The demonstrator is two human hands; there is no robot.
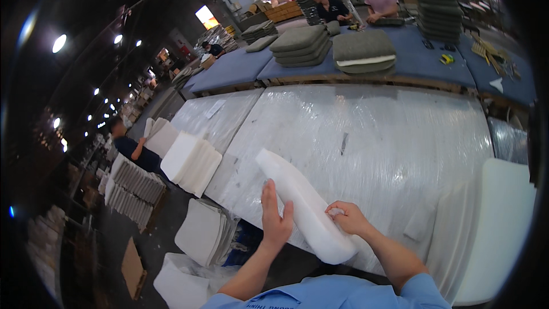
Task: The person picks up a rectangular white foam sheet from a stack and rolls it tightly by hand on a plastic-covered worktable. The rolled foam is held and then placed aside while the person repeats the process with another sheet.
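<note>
A thick white foam cushion [309, 209] wrapped in soft wadding stands on its edge, slanting across the near side of the plastic-covered table [372, 131]. My left hand [277, 216] is open, its fingers stretched up along the cushion's left side. On the other side, the fingers of my right hand [347, 218] are curled in a pinch at the cushion's right face. A small whitish bit shows at those fingertips; it looks like a pinch of the wadding. The cushion's near end reaches past the table edge towards my body.
White pads [492, 223] are stacked at my right. Another white stack [191, 163] stands at the table's left, near a person [137, 151]. More pads [203, 232] lie below, left of me. Grey-green cushions [363, 51] sit on the blue table beyond, where people work.
</note>
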